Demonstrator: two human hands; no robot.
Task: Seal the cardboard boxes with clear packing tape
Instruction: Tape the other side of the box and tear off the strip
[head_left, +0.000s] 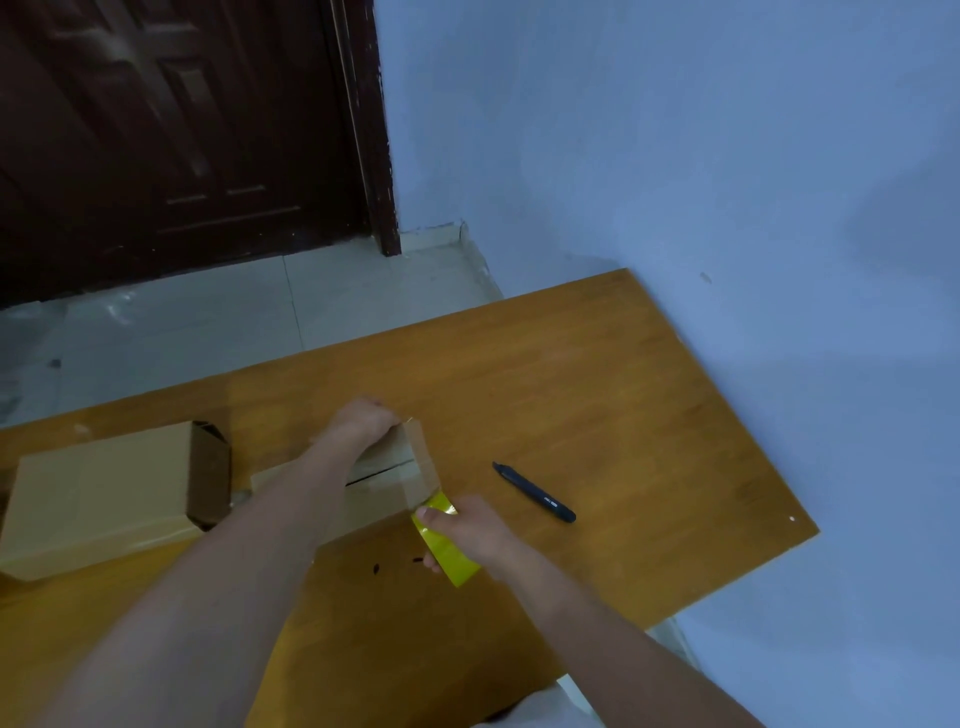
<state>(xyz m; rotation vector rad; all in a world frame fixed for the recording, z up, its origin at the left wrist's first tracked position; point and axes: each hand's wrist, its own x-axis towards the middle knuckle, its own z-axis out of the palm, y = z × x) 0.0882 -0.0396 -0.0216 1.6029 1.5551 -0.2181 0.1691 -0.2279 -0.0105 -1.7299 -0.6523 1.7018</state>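
Note:
A flat cardboard box (384, 483) lies in the middle of the wooden table (597, 395), partly hidden under my left forearm. My left hand (363, 421) presses down on the box's far end with curled fingers. A strip of clear tape (423, 462) runs across the box's right end down to the yellowish tape roll (447, 540). My right hand (467, 530) grips that roll at the box's near right corner, thumb on top.
A second, larger cardboard box (104, 493) with an open end flap lies at the table's left. A black utility knife (535, 492) rests on the table right of the taped box. A blue wall borders the right side; a dark door and tiled floor lie beyond.

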